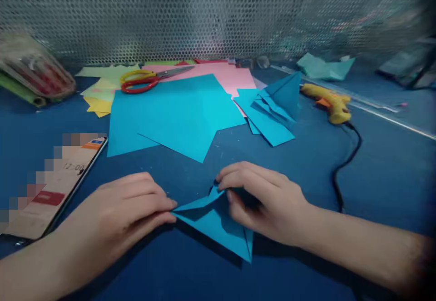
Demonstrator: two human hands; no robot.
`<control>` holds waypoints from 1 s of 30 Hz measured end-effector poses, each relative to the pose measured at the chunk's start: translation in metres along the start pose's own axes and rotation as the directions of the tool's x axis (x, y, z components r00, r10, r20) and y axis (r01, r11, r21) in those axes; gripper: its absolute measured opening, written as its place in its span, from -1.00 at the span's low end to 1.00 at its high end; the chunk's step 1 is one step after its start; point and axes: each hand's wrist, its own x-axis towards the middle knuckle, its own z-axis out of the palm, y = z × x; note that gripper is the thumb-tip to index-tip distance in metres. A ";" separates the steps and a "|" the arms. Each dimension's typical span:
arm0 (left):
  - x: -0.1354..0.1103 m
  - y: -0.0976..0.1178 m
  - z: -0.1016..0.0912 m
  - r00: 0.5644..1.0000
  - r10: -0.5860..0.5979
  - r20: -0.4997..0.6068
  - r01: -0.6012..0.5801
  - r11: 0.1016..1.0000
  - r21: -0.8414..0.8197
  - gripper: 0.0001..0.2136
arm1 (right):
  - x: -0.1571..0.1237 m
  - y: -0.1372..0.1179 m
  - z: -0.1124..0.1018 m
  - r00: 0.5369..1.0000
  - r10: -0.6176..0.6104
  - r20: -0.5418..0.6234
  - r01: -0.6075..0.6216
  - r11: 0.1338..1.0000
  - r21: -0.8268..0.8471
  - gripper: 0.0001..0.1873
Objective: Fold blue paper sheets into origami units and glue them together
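Observation:
A folded piece of blue paper [218, 228] is held just over the blue tabletop, its pointed corner toward the left. My left hand [132, 205] pinches that left corner between thumb and fingers. With thumb and fingertips, my right hand [265, 196] grips the raised upper flap on the other side. The right hand hides part of the paper's right side. Beyond my hands lie flat sheets of blue paper [170, 114]. To their right sits another folded blue paper piece [279, 101] on top of blue strips.
Scissors [139, 82] with red and yellow handles rest on the sheets. A yellow glue gun [329, 102] with a black cord lies at right, near a pale green paper boat [325, 67]. A phone [64, 187] is at left, below a clear jar [37, 64]. Perforated metal [204, 19] stands behind.

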 end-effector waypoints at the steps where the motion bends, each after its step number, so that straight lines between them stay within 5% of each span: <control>1: 0.000 0.000 -0.002 1.000 0.000 0.009 0.000 1.000 -0.011 -0.86 | 0.000 -0.001 0.000 1.000 0.008 -0.005 -0.008 1.000 0.018 -0.85; 15: -0.001 0.008 0.004 0.997 -0.008 -0.075 0.003 0.998 -0.069 -0.83 | -0.003 -0.001 -0.007 0.936 -0.305 0.176 0.318 0.947 -0.053 -0.56; 23: -0.022 0.004 -0.006 0.955 0.289 0.070 -0.294 0.889 0.350 -0.55 | -0.001 0.000 -0.007 0.905 -0.368 0.213 0.376 0.927 0.000 -0.55; 26: -0.027 0.004 -0.010 0.934 0.335 0.124 -0.356 0.843 0.403 -0.61 | 0.000 -0.002 -0.007 0.896 -0.393 0.205 0.402 0.916 0.002 -0.57; 30: -0.025 -0.002 -0.010 0.854 0.483 0.193 -0.514 0.728 0.454 -0.64 | 0.001 -0.004 -0.005 0.873 -0.438 0.213 0.446 0.895 0.014 -0.58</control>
